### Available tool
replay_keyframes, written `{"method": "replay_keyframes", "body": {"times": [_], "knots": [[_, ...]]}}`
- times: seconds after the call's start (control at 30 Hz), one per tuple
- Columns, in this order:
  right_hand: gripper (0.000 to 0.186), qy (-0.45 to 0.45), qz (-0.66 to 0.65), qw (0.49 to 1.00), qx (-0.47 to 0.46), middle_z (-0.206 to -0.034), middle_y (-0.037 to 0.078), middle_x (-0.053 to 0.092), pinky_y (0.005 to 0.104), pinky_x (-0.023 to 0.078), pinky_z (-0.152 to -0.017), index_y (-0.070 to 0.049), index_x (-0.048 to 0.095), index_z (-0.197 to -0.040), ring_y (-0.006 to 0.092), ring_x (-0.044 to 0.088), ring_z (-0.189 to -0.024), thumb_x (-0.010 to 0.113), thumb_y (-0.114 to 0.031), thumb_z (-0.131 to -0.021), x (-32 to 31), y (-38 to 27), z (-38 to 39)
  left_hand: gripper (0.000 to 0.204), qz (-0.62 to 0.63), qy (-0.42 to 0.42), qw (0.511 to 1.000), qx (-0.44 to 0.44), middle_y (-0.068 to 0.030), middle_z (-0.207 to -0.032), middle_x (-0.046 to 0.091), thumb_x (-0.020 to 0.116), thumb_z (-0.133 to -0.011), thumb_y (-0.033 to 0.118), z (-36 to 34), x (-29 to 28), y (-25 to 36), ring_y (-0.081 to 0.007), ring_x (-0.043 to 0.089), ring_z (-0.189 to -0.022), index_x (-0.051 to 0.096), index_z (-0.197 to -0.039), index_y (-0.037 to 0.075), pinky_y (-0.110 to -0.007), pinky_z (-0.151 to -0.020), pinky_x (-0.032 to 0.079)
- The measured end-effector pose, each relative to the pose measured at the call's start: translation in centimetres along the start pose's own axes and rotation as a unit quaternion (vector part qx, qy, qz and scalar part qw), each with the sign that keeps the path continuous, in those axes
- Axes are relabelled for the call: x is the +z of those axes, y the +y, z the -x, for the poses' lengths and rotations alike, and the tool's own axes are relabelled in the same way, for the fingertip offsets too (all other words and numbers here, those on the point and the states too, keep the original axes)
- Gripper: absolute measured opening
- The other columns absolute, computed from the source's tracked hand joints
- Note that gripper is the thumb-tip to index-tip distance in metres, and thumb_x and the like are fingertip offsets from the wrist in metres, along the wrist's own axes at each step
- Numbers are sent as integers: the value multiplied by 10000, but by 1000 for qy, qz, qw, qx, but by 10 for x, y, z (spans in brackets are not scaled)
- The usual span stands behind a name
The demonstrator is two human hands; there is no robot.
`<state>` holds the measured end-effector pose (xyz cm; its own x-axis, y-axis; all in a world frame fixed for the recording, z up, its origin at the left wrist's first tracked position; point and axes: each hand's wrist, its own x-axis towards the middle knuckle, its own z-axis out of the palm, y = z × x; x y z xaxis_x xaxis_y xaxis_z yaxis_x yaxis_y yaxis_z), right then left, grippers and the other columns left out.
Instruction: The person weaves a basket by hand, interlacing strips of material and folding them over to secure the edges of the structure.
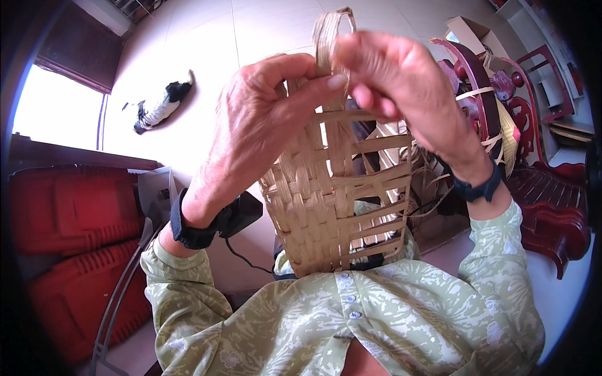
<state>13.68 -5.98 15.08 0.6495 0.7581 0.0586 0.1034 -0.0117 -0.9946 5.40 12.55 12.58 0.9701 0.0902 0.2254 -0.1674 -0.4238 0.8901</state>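
Note:
A partly woven basket (310, 203) of flat tan strips rests upright against my lap, its left part closely woven and its right side open lattice. At its top edge my left hand (260, 103) pinches a strip between thumb and forefinger. My right hand (401, 84) grips the same upright strip (324, 41), which loops over above the rim. The right thumb and forefinger are closed on it, with the other fingers curled. Dark bands circle both wrists, and a black device hangs by the left one.
Red ridged cushions (75, 207) lie at the left beside a metal frame. A black and white cat (164, 103) lies on the tiled floor. Carved dark-red wooden furniture (545, 207) stands at the right, with loose strips (433, 182) near it. A cardboard box (467, 34) is behind.

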Motion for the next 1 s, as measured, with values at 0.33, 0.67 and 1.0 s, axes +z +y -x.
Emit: {"method": "replay_keyframes", "body": {"times": [0.33, 0.67, 1.0], "knots": [[193, 74, 199, 977, -36, -704, 44, 719, 249, 514, -605, -1, 769, -925, 74, 634, -632, 692, -177, -944, 1, 12, -7, 238, 119, 20, 992, 23, 10, -948, 713, 655, -1015, 275, -3, 4, 2, -49, 616, -889, 719, -1081, 55, -236, -830, 510], [234, 11, -66, 985, -158, -699, 57, 698, 167, 347, -359, -11, 684, -887, 21, 520, -449, 647, -205, -1013, -15, -33, -43, 272, -6, -50, 999, 1, 39, -922, 683, 736, -955, 285, -4, 4, 10, -58, 627, -896, 751, -1083, 45, -243, -817, 502], [164, 73, 298, 948, -85, -754, -21, 665, 204, 436, -570, -24, 726, -1016, 17, 549, -646, 741, -165, -934, 4, 12, 4, 207, 135, 22, 991, 3, 80, -750, 570, 711, -973, 236, 3, 6, -6, -7, 449, -678, 726, -1001, 31, -201, -573, 372]]}}
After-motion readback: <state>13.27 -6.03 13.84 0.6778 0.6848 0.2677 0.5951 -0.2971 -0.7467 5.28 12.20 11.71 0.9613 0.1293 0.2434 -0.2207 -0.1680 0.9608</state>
